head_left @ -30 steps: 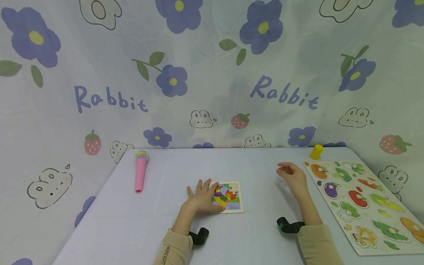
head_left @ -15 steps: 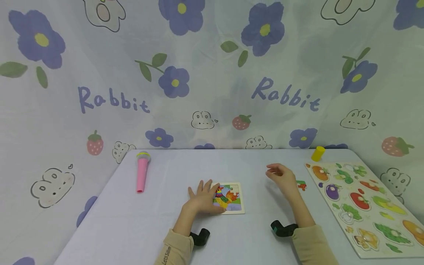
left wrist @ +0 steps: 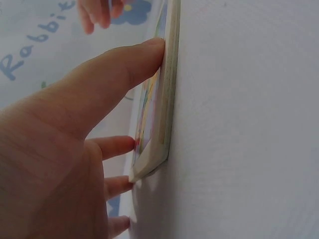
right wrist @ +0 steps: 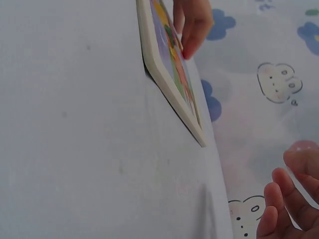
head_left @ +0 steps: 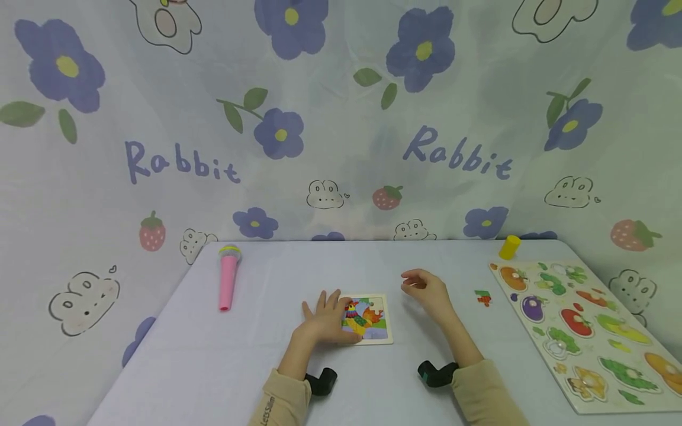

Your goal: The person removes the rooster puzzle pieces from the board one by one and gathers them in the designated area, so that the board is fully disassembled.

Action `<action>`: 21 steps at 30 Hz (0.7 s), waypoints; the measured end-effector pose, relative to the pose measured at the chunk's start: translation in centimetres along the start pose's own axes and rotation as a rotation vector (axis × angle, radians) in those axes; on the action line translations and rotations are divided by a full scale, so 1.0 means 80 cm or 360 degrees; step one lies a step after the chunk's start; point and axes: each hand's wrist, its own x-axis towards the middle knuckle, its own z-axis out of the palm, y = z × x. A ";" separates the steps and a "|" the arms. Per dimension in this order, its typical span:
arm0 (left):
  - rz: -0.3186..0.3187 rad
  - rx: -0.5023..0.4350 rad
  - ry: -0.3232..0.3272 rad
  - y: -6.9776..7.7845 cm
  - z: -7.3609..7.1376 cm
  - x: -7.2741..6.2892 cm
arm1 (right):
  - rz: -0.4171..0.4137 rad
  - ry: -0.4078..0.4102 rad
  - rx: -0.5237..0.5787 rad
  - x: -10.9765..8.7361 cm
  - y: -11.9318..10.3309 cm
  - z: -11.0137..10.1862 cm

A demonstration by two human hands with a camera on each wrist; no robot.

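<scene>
A small square picture puzzle (head_left: 373, 322) with a pale frame and a colourful rooster lies flat on the white table. My left hand (head_left: 323, 319) rests over its left side with fingers spread; in the left wrist view the thumb (left wrist: 144, 57) presses on the frame's near edge. A pale patch shows at the picture's upper right. My right hand (head_left: 428, 294) hovers to the puzzle's right, fingers loosely bent, nothing seen between them. In the right wrist view its fingertips (right wrist: 276, 199) are apart from the puzzle. A loose green and red puzzle piece (head_left: 483, 297) lies farther right.
A large vegetable peg board (head_left: 586, 331) covers the table's right side. Behind it stands a yellow cylinder (head_left: 510, 247). A pink toy microphone (head_left: 227, 281) lies at the left. A patterned cloth (head_left: 341, 118) hangs behind the table's back edge.
My right hand has moved left toward the puzzle, and the loose piece its wrist covered now shows in full. The left hand stays on the puzzle.
</scene>
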 end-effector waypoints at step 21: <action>-0.0015 0.0031 -0.0002 0.002 -0.002 -0.002 | -0.0110 -0.0131 0.0059 -0.002 -0.013 0.046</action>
